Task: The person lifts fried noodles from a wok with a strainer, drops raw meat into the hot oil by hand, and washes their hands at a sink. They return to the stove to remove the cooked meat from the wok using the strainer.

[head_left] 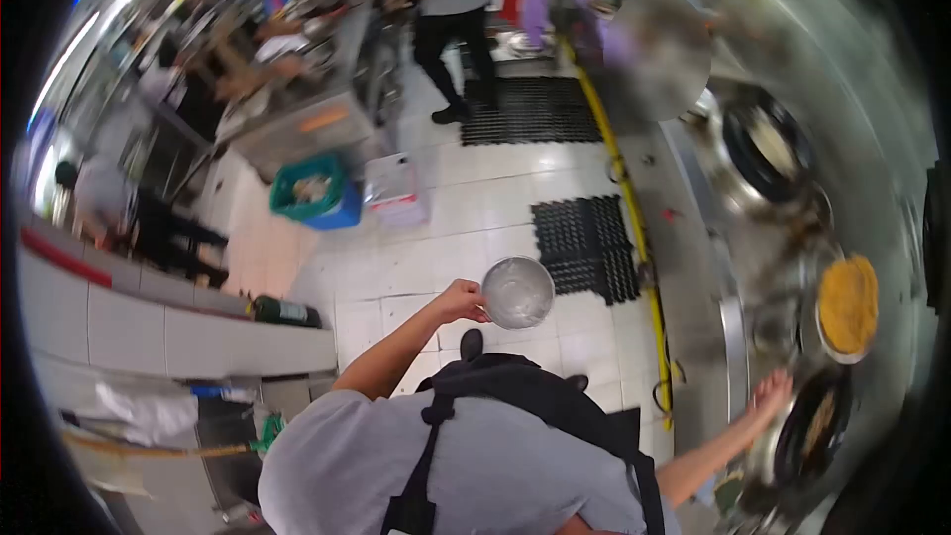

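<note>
My left hand is closed on the rim of a round metal bowl, held out in front of my body above the floor. The bowl's inside shows whitish smears. Off to the right, my right hand reaches over the stove side, at the near rim of a dark wok with some brownish food in it. The fingers of that hand are small and blurred, and I cannot tell whether they grip anything. Just beyond it stands a bowl heaped with yellow-orange food.
Farther along the range sits another dark pan with pale food. A yellow pipe runs along the range's front. Black mats lie on the tiled floor. A blue bin with a green liner stands left. Other people stand beyond.
</note>
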The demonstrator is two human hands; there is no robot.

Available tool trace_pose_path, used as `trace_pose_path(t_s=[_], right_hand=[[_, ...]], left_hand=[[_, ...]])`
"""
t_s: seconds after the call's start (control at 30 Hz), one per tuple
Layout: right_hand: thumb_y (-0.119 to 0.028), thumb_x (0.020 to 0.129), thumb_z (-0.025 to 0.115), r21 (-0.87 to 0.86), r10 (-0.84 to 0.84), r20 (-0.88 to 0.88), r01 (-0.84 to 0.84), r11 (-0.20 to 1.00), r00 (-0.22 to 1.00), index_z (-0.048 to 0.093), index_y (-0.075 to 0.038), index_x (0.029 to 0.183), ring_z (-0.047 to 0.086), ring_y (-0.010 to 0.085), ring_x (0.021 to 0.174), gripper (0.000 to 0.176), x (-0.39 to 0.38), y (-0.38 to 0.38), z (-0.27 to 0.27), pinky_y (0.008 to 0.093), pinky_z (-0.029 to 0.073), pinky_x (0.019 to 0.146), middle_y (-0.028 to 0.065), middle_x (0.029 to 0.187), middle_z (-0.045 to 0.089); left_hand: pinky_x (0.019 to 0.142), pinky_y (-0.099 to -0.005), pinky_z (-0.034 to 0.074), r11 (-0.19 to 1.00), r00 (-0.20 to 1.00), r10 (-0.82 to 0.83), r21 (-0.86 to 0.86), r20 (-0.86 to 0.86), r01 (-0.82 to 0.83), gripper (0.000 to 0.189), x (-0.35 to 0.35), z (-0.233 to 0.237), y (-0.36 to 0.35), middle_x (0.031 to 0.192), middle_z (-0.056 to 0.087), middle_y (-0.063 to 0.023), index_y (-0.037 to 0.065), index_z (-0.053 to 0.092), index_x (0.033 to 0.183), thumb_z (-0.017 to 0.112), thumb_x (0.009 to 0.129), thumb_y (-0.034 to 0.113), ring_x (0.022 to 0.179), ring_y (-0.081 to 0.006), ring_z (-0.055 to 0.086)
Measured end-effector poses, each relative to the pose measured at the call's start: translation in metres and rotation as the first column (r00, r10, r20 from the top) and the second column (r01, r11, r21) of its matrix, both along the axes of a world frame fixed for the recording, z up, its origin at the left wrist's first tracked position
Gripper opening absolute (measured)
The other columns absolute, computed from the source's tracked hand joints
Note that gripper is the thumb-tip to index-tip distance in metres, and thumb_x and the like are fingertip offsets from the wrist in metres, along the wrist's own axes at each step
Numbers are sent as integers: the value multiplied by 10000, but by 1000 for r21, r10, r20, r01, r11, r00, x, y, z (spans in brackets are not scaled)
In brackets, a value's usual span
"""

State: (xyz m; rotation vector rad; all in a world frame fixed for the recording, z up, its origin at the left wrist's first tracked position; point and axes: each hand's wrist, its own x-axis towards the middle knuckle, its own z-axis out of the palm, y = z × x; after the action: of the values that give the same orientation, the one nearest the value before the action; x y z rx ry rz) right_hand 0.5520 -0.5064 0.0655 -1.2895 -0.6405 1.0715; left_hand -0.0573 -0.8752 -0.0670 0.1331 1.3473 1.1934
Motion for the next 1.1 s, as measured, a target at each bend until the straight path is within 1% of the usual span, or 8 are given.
trace_pose_path(t_s=[0.03,0.1,0.2,0.4,0.53,0.63,0.77,1.1], right_hand=[[-232,992,547,116,182,24,-184,976,983,537,-100,1077,356,60,461,158,21,-6,-9,220,288,352,-12,715,493],[-179,995,530,137,239,230,-275,952,943,498,-114,1094,376,47,450,123,-21,-47,27,209,289,332,-17,700,488],[-179,970,568,5,434,249,-450,893,866,501,-111,1067,344,37,388,137,-93,-89,54,203,254,293,-21,680,469],[-191,943,614,-171,688,-105,-694,699,718,485,-87,1262,346,44,363,360,-247,-96,-22,204,267,279,-12,670,462],[-204,957,594,-300,932,-212,-927,224,294,493,-75,1081,332,32,358,205,-430,-107,-14,190,274,286,-29,603,438],[-168,973,558,-258,948,-319,-964,-67,19,465,-62,1312,335,25,363,368,-528,-91,-34,184,281,301,-21,603,452],[-167,943,600,-221,919,-350,-938,-267,-179,511,-46,1240,355,36,368,334,-645,-79,-25,202,281,306,-13,599,463],[-46,911,451,-199,873,-79,-850,-487,-482,539,11,1092,382,64,369,209,-969,-91,46,239,327,312,4,589,466]], left_hand=[[609,-369,615,1000,1000,24,14,-11,-23,123,-18,-5,-17,817,643,-193,-16,525,821,644,848,-1,735,-329,717],[604,-371,623,984,984,176,9,-25,-176,185,-50,-8,-60,785,635,-179,17,477,763,634,860,8,731,-340,720],[645,-375,632,916,916,400,-19,15,-400,113,-90,-9,-114,818,640,-187,-7,505,825,607,872,1,753,-344,718],[651,-386,637,737,733,673,-1,95,-676,125,-153,-39,-151,901,639,-232,-68,506,963,581,874,-21,784,-368,711],[651,-381,638,630,630,765,51,134,-775,132,-193,-39,-139,928,635,-235,-75,506,974,579,879,-20,791,-377,708],[650,-380,639,601,603,791,55,107,-798,116,-227,-34,-124,918,632,-231,-70,508,960,576,878,-24,791,-375,708],[673,-388,634,556,557,829,39,44,-830,92,-277,-23,-120,922,636,-230,-47,504,923,584,885,-18,820,-379,703],[681,-400,631,387,392,918,82,54,-918,83,-370,-19,-115,915,649,-237,-30,504,897,584,897,-11,810,-369,708]])
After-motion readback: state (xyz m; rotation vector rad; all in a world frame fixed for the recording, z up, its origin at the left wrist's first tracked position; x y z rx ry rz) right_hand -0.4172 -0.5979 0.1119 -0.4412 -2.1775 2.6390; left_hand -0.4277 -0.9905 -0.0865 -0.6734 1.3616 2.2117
